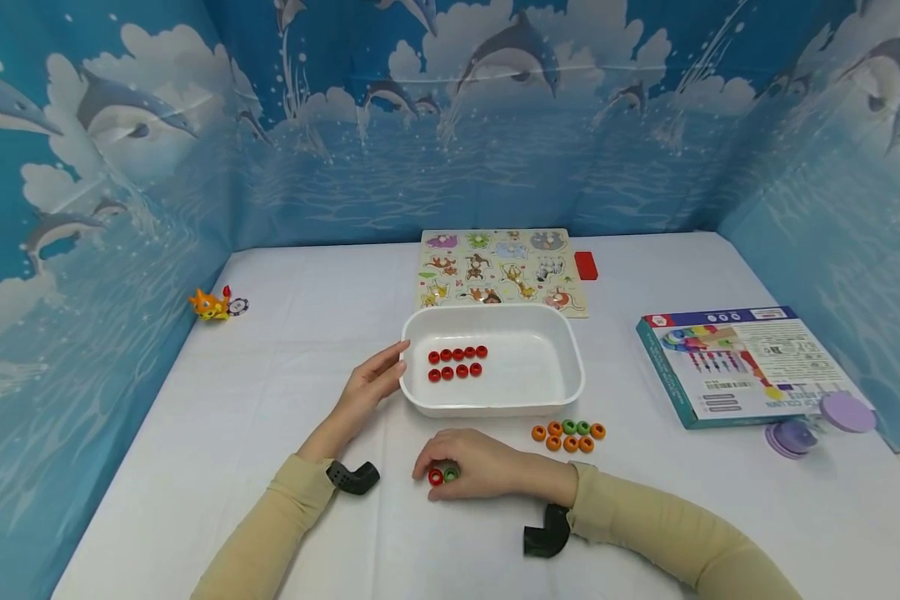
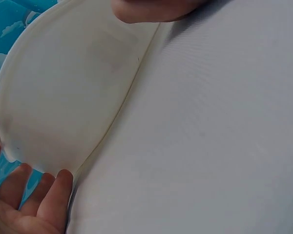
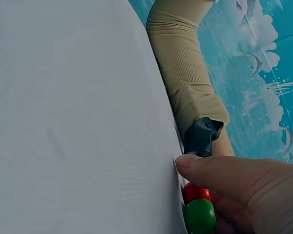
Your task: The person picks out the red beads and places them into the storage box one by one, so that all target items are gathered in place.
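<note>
A white plastic tray (image 1: 525, 408) holds two rows of red beads (image 1: 458, 354) in its left part. My left hand (image 1: 363, 390) rests with fairly straight fingers against the tray's left side; the left wrist view shows fingertips (image 2: 63, 180) touching its wall. In front of the tray, my right hand (image 1: 476, 467) curls low over the tablecloth around a red bead (image 1: 436, 477) and a green bead (image 1: 451, 474). Both beads sit side by side between the thumb and the fingers, as the right wrist view also shows. Part of the green bead is hidden by the hand.
Orange and green beads (image 1: 570, 444) lie in two rows right of my right hand. Behind the tray is an animal puzzle board (image 1: 495, 268) with a red block (image 1: 586, 266) beside it. A toy box (image 1: 742, 367) and purple lidded container (image 1: 793, 436) stand right; a small orange toy (image 1: 212, 306) lies left.
</note>
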Demonstrator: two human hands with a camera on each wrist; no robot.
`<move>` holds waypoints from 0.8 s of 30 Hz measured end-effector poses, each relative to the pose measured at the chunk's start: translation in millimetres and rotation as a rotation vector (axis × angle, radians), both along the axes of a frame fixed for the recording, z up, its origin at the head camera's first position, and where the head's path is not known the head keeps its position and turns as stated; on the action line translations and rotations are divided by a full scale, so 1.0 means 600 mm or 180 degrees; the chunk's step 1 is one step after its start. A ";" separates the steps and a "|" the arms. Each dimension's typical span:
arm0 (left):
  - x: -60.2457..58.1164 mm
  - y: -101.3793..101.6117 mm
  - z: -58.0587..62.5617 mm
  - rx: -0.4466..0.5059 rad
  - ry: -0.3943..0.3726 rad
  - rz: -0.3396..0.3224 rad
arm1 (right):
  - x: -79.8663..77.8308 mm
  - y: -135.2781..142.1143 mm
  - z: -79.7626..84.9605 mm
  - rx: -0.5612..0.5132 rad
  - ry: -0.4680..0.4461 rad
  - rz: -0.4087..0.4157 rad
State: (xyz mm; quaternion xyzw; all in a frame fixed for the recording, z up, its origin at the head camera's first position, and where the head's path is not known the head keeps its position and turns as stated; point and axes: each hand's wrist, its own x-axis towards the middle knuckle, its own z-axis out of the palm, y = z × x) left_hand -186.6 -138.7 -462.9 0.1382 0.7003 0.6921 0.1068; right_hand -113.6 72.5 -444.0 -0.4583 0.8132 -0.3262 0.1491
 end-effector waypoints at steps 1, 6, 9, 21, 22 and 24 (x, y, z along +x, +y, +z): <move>0.000 0.000 0.000 0.0001 0.0006 -0.0004 | 0.000 0.001 0.001 0.0022 -0.0020 -0.0010; -0.001 0.001 0.000 0.0000 0.0020 -0.0005 | -0.003 0.006 0.007 0.0080 -0.0154 -0.0051; -0.001 0.002 -0.002 0.0000 -0.0001 0.0022 | -0.004 0.011 0.014 0.0023 -0.0286 -0.0049; 0.000 0.002 0.000 -0.0010 -0.0039 -0.0025 | -0.055 0.078 0.137 -0.0577 -0.0546 -0.0125; 0.000 0.001 0.001 -0.0007 -0.0044 -0.0026 | -0.068 0.085 0.148 -0.0572 -0.0543 -0.0185; 0.001 0.001 0.004 -0.0025 -0.0061 -0.0020 | -0.098 0.098 0.163 -0.0523 -0.0618 -0.0271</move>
